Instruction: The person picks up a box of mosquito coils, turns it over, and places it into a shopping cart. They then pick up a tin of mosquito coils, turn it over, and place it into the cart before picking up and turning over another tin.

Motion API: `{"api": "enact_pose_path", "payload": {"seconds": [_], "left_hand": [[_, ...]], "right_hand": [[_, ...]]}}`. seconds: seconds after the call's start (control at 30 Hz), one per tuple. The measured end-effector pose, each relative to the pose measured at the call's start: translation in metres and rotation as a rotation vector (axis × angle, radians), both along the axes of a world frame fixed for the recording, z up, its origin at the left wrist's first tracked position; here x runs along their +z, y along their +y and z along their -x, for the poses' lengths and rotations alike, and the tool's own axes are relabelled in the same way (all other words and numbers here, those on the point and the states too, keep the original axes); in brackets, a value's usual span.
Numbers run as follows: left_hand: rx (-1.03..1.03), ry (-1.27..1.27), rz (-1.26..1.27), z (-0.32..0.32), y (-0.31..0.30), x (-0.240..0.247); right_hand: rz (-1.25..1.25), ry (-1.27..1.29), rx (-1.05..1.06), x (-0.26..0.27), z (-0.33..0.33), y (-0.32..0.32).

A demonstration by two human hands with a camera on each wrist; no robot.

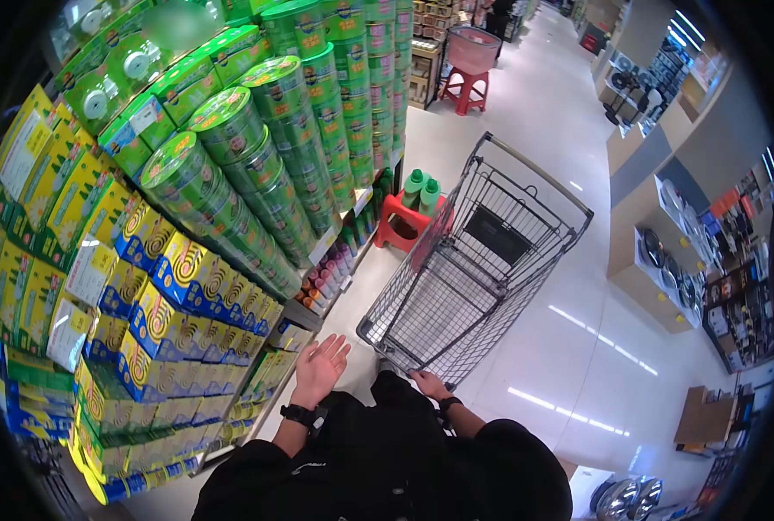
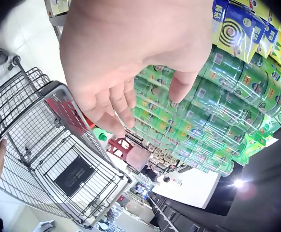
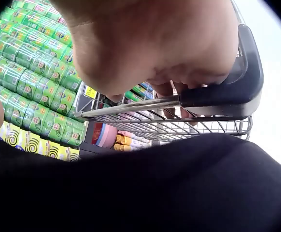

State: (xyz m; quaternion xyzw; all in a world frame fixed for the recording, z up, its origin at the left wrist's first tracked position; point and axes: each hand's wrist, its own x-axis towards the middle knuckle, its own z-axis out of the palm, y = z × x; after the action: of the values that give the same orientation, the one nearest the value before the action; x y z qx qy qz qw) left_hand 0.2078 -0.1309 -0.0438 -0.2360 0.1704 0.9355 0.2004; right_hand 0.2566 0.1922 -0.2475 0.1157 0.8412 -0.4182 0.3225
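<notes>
An unloaded wire shopping cart (image 1: 456, 278) stands in front of the person. The right hand (image 1: 430, 385) grips the cart's near rim; in the right wrist view the fingers of this hand (image 3: 164, 53) curl round the bar beside its dark plastic corner (image 3: 227, 96). Held up in the air left of the cart, the left hand (image 1: 322, 369) has its palm up, its fingers loosely extended, and nothing in it. The left wrist view shows that hand (image 2: 135, 58) in front of stacked green canisters (image 2: 203, 106), apart from them.
Shelves of green canisters (image 1: 222, 191) and yellow-blue boxes (image 1: 178, 330) line the left. A red stool (image 1: 397, 227) holding green bottles (image 1: 414, 186) stands beside the cart. Pan displays (image 1: 665, 269) are at the right, across the aisle floor (image 1: 543, 347).
</notes>
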Motion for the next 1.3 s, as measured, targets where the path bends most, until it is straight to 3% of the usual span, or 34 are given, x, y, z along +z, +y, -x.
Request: {"api": "enact_pose_path", "payload": {"seconds": [0.3,0.37,0.4,0.5,0.63,0.7,0.77,0.8,0.9,0.97,1.07,1.23,1.3], "left_hand": [[0.040,0.091,-0.018,-0.075,0.021,0.004],[0.050,0.127,-0.026,-0.095,0.013,0.003],[0.069,0.144,-0.016,-0.106,0.007,0.002],[0.152,0.190,-0.001,-0.151,-0.014,0.002],[0.335,0.219,0.001,-0.253,-0.048,-0.008],[0.471,0.163,-0.019,-0.322,-0.064,-0.021],[0.618,0.109,-0.053,-0.396,-0.078,-0.037],[0.699,0.083,-0.079,-0.433,-0.082,-0.044],[0.956,0.030,-0.093,-0.532,-0.086,-0.054],[1.115,0.019,-0.084,-0.583,-0.085,-0.055],[1.316,0.009,-0.096,-0.630,-0.081,-0.059],[1.402,0.057,-0.149,-0.646,-0.067,-0.068],[1.391,0.074,-0.172,-0.642,-0.063,-0.069]], "right_hand": [[0.021,0.169,0.117,0.005,-0.023,0.007],[-0.181,0.196,0.161,0.013,-0.035,-0.001],[-0.258,0.262,0.138,-0.007,-0.039,-0.001],[-0.213,0.301,0.144,-0.010,-0.046,0.004],[-0.268,0.381,0.181,-0.055,-0.042,0.019],[-0.114,0.315,0.105,-0.032,-0.053,0.015],[-0.110,0.292,0.136,-0.047,-0.050,0.023],[-0.233,0.368,0.173,-0.059,-0.047,0.026],[-0.257,0.375,0.187,-0.052,-0.066,0.030],[-0.237,0.323,0.171,-0.091,-0.063,0.052],[-0.296,0.239,0.232,-0.084,-0.086,0.055],[-0.523,0.275,0.419,-0.070,-0.134,0.059],[-0.605,0.123,0.681,-0.057,-0.132,0.049]]}}
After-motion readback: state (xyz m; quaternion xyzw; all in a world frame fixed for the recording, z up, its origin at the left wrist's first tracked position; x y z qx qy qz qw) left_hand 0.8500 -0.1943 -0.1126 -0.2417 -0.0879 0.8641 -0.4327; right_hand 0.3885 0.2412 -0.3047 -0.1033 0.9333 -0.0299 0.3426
